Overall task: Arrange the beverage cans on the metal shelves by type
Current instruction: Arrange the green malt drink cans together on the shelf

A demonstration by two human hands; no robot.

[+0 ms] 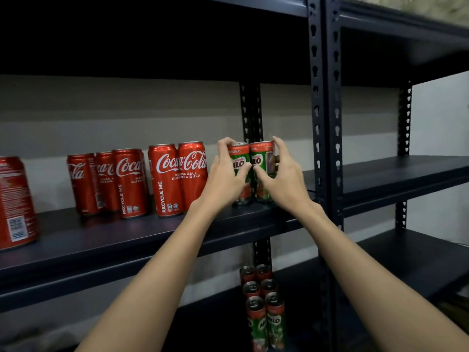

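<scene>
Two green Milo cans stand upright side by side at the right end of the dark metal shelf (106,240). My left hand (225,181) grips the left Milo can (239,158), fingers over its top and thumb across its front. My right hand (284,179) grips the right Milo can (261,156) the same way. To their left stand several red Coca-Cola cans (177,179) in a loose row, and one more red can (15,201) sits at the far left edge.
On the shelf below, several Milo cans (264,306) stand in two rows beside a perforated upright post (326,123). A second shelving unit (406,174) adjoins on the right. A pale wall is behind.
</scene>
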